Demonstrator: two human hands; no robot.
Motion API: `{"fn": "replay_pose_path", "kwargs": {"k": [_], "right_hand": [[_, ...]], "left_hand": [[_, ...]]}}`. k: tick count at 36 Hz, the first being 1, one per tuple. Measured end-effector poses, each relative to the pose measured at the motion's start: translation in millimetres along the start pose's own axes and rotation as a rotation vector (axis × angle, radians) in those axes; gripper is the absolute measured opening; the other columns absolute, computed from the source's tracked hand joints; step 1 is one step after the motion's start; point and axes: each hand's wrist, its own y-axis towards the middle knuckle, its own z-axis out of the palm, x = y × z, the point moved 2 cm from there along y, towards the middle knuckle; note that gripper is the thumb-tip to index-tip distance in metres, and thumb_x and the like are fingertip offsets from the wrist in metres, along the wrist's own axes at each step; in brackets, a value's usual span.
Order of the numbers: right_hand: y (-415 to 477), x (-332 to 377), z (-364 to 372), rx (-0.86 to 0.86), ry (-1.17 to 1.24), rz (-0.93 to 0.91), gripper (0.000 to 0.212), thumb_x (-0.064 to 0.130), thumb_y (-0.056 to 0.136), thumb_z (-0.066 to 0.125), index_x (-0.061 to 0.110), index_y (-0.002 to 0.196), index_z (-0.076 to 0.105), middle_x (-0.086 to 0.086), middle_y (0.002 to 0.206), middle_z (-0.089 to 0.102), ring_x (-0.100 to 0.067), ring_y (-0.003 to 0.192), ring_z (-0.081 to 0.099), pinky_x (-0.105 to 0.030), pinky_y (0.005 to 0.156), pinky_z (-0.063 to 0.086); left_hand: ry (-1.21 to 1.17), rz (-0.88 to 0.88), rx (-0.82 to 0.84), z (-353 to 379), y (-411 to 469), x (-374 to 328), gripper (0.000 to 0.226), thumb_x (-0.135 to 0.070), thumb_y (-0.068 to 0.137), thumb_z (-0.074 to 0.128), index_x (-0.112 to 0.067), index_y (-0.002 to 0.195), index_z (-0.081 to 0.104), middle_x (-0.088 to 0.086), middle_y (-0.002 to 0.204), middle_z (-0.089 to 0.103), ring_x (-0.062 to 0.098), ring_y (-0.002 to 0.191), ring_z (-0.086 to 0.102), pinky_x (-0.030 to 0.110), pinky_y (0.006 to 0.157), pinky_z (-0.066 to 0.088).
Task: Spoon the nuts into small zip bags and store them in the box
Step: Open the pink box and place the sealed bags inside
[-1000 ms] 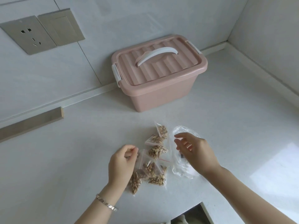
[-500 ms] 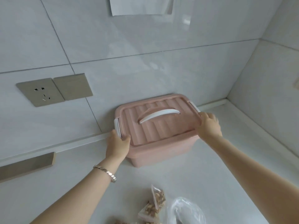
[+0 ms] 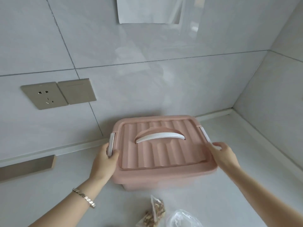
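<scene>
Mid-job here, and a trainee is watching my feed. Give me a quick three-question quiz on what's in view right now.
1. True or false: the lid is off the pink box.
2. The left hand grips: A the white handle, B the left latch, C a nut bag.
3. Where do the filled nut bags lie?
Key: 1 false, the lid is on. 2 B; the right hand holds the right latch. 3 On the counter, in front of the box.

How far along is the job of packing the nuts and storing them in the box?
Done: small bags on the counter are filled with nuts. In hand: the left hand and right hand grip the box at its side clips; the lid is on. Left: open it, put the bags inside, close it.
</scene>
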Motion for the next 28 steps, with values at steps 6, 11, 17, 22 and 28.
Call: {"fn": "replay_pose_path", "kwargs": {"k": [6, 11, 17, 22, 28], "right_hand": [[-25, -24, 1, -0.008, -0.204, 0.009, 0.041, 0.050, 0.092, 0.038, 0.018, 0.111, 0.057, -0.007, 0.091, 0.061, -0.027, 0.082, 0.054, -0.031, 0.067, 0.039], [-30, -31, 2, -0.011, -0.217, 0.081, 0.032, 0.033, 0.096, 0.033, 0.012, 0.086, 0.054, -0.013, 0.076, 0.059, -0.030, 0.073, 0.055, -0.030, 0.063, 0.039], [-34, -53, -5, -0.034, 0.169, 0.331, 0.015, 0.007, 0.091, 0.048, -0.003, 0.086, 0.059, -0.013, 0.070, 0.057, -0.025, 0.059, 0.049, -0.029, 0.060, 0.041], [-74, -21, -5, -0.233, 0.038, -0.275, 0.018, 0.008, 0.087, 0.057, 0.010, 0.103, 0.064, -0.011, 0.107, 0.054, -0.027, 0.089, 0.056, -0.029, 0.079, 0.040], [-127, -1, 39, 0.241, -0.551, -0.817, 0.051, 0.035, 0.076, 0.072, 0.019, 0.122, 0.059, 0.006, 0.123, 0.054, -0.017, 0.118, 0.046, -0.035, 0.100, 0.041]], "left_hand": [[-0.025, -0.046, -0.015, -9, -24, 17, 0.027, -0.023, 0.090, 0.054, -0.020, 0.116, 0.053, -0.008, 0.078, 0.058, 0.011, 0.068, 0.053, 0.020, 0.057, 0.038], [-0.164, -0.099, -0.082, -7, -33, 23, 0.029, -0.028, 0.088, 0.058, -0.018, 0.115, 0.055, -0.010, 0.080, 0.057, 0.008, 0.070, 0.054, 0.019, 0.058, 0.038], [-0.215, -0.109, -0.163, -2, -37, 23, 0.032, -0.031, 0.091, 0.053, -0.014, 0.118, 0.055, 0.001, 0.087, 0.057, 0.022, 0.080, 0.053, 0.028, 0.067, 0.038], [-0.172, -0.091, -0.195, -6, -36, 21, 0.027, -0.028, 0.094, 0.048, -0.011, 0.111, 0.060, -0.004, 0.075, 0.054, 0.024, 0.078, 0.051, 0.027, 0.068, 0.036], [-0.005, 0.012, -0.149, -13, -35, 19, 0.028, -0.024, 0.096, 0.043, -0.015, 0.071, 0.051, 0.005, 0.064, 0.050, 0.026, 0.069, 0.043, 0.028, 0.053, 0.031]]}}
